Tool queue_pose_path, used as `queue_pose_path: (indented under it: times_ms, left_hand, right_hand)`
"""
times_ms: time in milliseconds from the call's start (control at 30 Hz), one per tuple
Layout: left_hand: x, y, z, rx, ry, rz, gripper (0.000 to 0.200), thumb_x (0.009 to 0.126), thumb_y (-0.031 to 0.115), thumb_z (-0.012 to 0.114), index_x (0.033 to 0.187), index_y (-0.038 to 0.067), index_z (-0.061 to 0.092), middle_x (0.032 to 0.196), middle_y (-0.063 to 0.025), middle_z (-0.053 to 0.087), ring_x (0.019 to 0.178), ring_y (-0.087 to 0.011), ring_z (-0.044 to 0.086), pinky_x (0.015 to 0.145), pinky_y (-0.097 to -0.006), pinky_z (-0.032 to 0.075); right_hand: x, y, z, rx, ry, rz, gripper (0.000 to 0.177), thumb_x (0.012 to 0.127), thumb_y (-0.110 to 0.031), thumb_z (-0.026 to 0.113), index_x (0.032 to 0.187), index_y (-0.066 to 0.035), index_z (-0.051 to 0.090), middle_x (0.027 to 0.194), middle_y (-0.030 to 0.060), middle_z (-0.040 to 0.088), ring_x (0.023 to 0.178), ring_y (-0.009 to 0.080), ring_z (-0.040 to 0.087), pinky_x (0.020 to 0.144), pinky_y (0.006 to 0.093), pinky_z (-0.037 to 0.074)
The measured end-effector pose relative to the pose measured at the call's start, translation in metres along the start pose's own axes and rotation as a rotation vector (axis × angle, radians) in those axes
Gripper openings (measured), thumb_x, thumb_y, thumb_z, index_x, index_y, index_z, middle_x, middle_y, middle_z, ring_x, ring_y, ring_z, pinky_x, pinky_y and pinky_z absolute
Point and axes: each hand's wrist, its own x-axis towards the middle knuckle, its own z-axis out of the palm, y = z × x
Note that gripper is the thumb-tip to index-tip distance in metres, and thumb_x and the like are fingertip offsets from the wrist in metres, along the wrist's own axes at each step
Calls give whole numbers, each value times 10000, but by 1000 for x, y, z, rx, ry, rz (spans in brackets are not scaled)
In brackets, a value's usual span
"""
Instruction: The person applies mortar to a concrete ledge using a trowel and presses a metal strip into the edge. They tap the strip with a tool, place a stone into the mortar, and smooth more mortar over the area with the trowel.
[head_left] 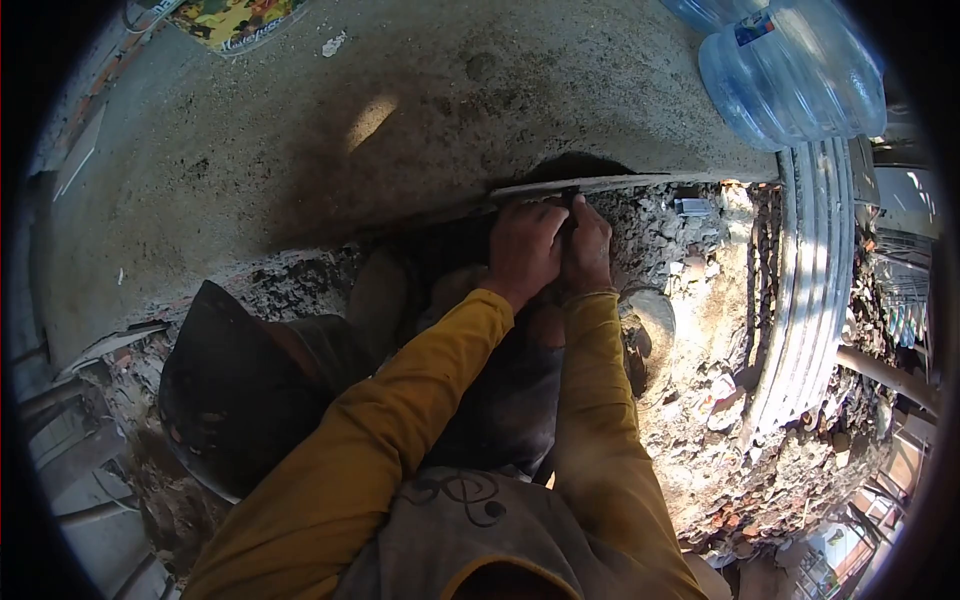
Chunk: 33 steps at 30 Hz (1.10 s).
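My left hand [524, 248] and my right hand [590, 243] are side by side, both closed around the dark handle of a flat plastering trowel [600, 184]. The trowel's long pale blade lies along the lower edge of a grey cement wall surface [300, 130], where it meets rough rubble. Both arms wear yellow sleeves. The handle itself is mostly hidden by my fingers.
Broken brick and mortar rubble [690, 390] fills the ground to the right. A black pan-like tub [235, 385] sits at the left. Large clear water bottles [790, 75] stand at top right, beside a coil of grey conduit [810, 290].
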Motion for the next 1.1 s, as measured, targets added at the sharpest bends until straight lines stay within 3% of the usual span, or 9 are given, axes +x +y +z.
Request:
queue_pose_path:
  times_ms: [33, 67, 233, 267, 333, 433, 567, 833, 1100]
  left_hand:
    - [-11, 1, 0, -72, 266, 117, 245, 759, 104, 729, 968, 80, 602, 966, -116, 654, 911, -345, 635, 832, -438, 498]
    - [-22, 4, 0, -65, 272, 112, 245, 759, 104, 729, 968, 80, 602, 966, -116, 654, 911, -345, 635, 832, -438, 498]
    - [-39, 13, 22, -428, 491, -554, 352, 836, 169, 728, 1081, 61, 500, 935, -56, 556, 930, -218, 574, 840, -393, 452]
    - [-40, 10, 25, -427, 497, -557, 352, 836, 169, 728, 1081, 61, 500, 935, -56, 556, 930, -218, 574, 840, -393, 452]
    - [-36, 8, 23, -940, 377, -1109, 438, 848, 263, 743, 1160, 76, 499, 1116, -63, 561, 1082, -201, 523, 882, -396, 436]
    - [-34, -7, 26, -1364, 213, -1274, 456, 863, 363, 735, 1175, 91, 543, 1201, -39, 575, 1046, -182, 548, 864, -381, 463]
    - [-25, -18, 36, -1569, 88, -1139, 408, 934, 405, 665, 1214, 121, 579, 1149, -42, 618, 1094, -193, 553, 934, -435, 457]
    - [-18, -24, 46, -1752, 282, -1053, 349, 934, 395, 693, 1153, 134, 620, 1084, -22, 678, 1008, -178, 659, 841, -356, 518]
    - [-13, -25, 52, -1715, 325, -1095, 308, 925, 364, 719, 1129, 150, 634, 1086, -5, 681, 1026, -149, 643, 863, -348, 507]
  right_hand:
    - [-1, -3, 3, 1, -9, 2, 335, 1031, -205, 478, 1047, 64, 679, 966, 98, 693, 862, 153, 607, 808, 287, 480]
    - [-3, -8, 4, 46, -12, 81, 347, 1033, -211, 469, 1040, 64, 680, 953, 111, 700, 845, 166, 621, 798, 289, 486]
    - [-9, -20, 12, -288, -55, -26, 385, 1042, -242, 447, 1022, 62, 682, 928, 144, 715, 804, 196, 648, 791, 302, 502]
    - [-8, -17, 13, -156, -24, 44, 387, 1043, -245, 443, 1010, 58, 682, 920, 140, 712, 804, 197, 646, 792, 308, 503]
    - [-5, -7, 9, -29, 6, 116, 390, 1045, -249, 440, 999, 54, 682, 913, 136, 710, 804, 199, 644, 792, 314, 504]
    - [-1, -3, 9, -32, 8, 76, 378, 1044, -246, 447, 979, 47, 677, 902, 133, 704, 810, 201, 641, 795, 327, 507]
    - [-7, -2, 9, -135, 0, -38, 356, 1042, -233, 454, 973, 40, 671, 892, 122, 689, 823, 197, 639, 780, 327, 511]
    - [-9, -11, 11, -219, -21, -128, 365, 1047, -236, 454, 961, 43, 673, 887, 108, 682, 796, 191, 651, 717, 302, 521]
    - [-2, -29, 2, -419, 46, 181, 332, 1002, -231, 535, 1132, 48, 660, 976, 103, 714, 874, 183, 684, 771, 318, 539]
